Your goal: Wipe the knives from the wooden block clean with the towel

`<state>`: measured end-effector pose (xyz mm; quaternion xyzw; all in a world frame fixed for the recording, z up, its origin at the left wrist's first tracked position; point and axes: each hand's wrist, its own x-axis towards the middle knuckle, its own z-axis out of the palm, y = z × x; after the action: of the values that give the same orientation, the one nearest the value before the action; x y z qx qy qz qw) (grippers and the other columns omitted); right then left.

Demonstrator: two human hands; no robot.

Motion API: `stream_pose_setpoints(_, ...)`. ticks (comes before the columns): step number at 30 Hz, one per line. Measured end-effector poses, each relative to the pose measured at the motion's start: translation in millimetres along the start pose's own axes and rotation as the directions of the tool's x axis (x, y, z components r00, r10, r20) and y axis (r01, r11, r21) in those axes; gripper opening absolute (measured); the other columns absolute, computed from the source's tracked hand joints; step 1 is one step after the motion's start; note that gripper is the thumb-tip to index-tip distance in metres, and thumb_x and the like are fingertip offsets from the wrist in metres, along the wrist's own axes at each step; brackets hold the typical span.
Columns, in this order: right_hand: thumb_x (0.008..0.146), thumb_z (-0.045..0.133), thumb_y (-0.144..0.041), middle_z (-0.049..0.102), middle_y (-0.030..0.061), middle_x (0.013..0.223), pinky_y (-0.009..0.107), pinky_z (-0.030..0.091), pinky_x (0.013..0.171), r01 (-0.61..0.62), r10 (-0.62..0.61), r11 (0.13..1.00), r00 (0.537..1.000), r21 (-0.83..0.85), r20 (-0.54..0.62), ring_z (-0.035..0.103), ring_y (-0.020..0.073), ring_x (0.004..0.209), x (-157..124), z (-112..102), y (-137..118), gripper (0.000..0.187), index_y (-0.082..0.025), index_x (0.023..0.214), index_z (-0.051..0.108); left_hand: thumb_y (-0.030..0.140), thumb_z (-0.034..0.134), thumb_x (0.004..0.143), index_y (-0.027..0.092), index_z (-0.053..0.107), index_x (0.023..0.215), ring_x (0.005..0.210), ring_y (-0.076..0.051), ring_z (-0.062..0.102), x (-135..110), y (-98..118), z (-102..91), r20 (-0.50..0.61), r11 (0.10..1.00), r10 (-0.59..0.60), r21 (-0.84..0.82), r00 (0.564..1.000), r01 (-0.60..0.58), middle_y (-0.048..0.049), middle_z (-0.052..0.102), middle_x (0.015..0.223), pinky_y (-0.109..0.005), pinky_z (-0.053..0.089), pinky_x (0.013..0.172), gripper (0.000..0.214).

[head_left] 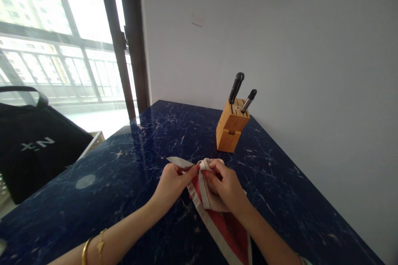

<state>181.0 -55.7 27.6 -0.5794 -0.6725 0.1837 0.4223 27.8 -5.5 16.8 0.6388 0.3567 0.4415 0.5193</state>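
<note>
A knife blade [180, 161] juts out past my left hand [174, 180], its tip pointing left. My left hand is closed, pinching the blade close to the cloth, with its thumb against the cloth's edge. A red and cream cloth [214, 201] with stitched borders is bunched around the knife and hangs down toward me. My right hand [225, 182] is closed on the folded cloth, fingers and thumb pressed together. The knife's handle is hidden by the cloth and my right hand.
Beyond my hands a wooden knife block [228, 130] stands on the dark blue marbled table [124, 190], holding a black-handled knife [236, 87] and a second, silver-and-black handle [248, 100]. A black bag [40, 145] is at the left edge. A wall rises along the right side.
</note>
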Motion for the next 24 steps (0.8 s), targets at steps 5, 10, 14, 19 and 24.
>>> stream_pose_setpoints(5,0.084,0.045,-0.032,0.055,-0.0032,0.066,0.022,0.036,0.06,-0.036,0.036,0.999,0.999,-0.035,0.004,0.051,0.0119,0.063,2,-6,5,0.017,-0.02,0.075,0.052,0.034,0.063,0.07,0.013,0.067,0.069,0.061,-0.016,0.061,2,5,-2.4,-0.021,0.998,-0.039,-0.048,0.999,0.038,-0.0031,0.069,0.069,-0.021,0.044,0.053,0.022)
stream_pose_setpoints(10,0.081,0.05,-0.031,0.055,-0.0026,0.068,0.022,0.036,0.059,-0.027,0.027,0.997,1.0,-0.068,0.002,0.051,0.0123,0.063,-2,3,1,0.011,-0.02,0.079,0.051,0.036,0.061,0.071,0.012,0.067,0.066,0.057,-0.017,0.06,1,3,-3.5,-0.01,0.999,-0.028,0.018,1.0,0.028,-0.004,0.068,0.064,-0.022,0.043,0.051,0.025)
stream_pose_setpoints(14,0.076,0.056,-0.028,0.056,-0.0024,0.07,0.022,0.035,0.056,-0.051,0.054,0.988,0.998,-0.146,0.015,0.052,0.0136,0.063,-4,9,-2,0.012,-0.021,0.084,0.05,0.034,0.061,0.072,0.012,0.067,0.069,0.061,-0.017,0.06,-1,-1,-1.5,0.019,1.0,0.003,0.009,1.0,-0.003,-0.0038,0.068,0.067,-0.023,0.044,0.054,0.023)
stream_pose_setpoints(19,0.076,0.055,-0.023,0.055,-0.0027,0.071,0.022,0.034,0.055,-0.035,0.042,0.972,0.999,-0.234,0.025,0.052,0.0128,0.061,0,0,-1,0.007,-0.021,0.081,0.05,0.033,0.062,0.071,0.013,0.066,0.066,0.06,-0.016,0.059,1,1,-1.7,-0.007,1.0,0.0,-0.02,1.0,0.0,-0.0018,0.067,0.065,-0.022,0.044,0.053,0.02)
stream_pose_setpoints(24,0.076,0.057,-0.028,0.053,-0.004,0.066,0.022,0.034,0.056,-0.027,0.033,0.988,0.999,-0.15,0.043,0.049,0.0119,0.06,0,-5,-1,0.01,-0.02,0.076,0.051,0.032,0.062,0.072,0.014,0.066,0.067,0.061,-0.016,0.06,0,4,-1.3,-0.001,1.0,0.01,-0.009,1.0,-0.01,-0.0019,0.068,0.067,-0.022,0.044,0.054,0.019)
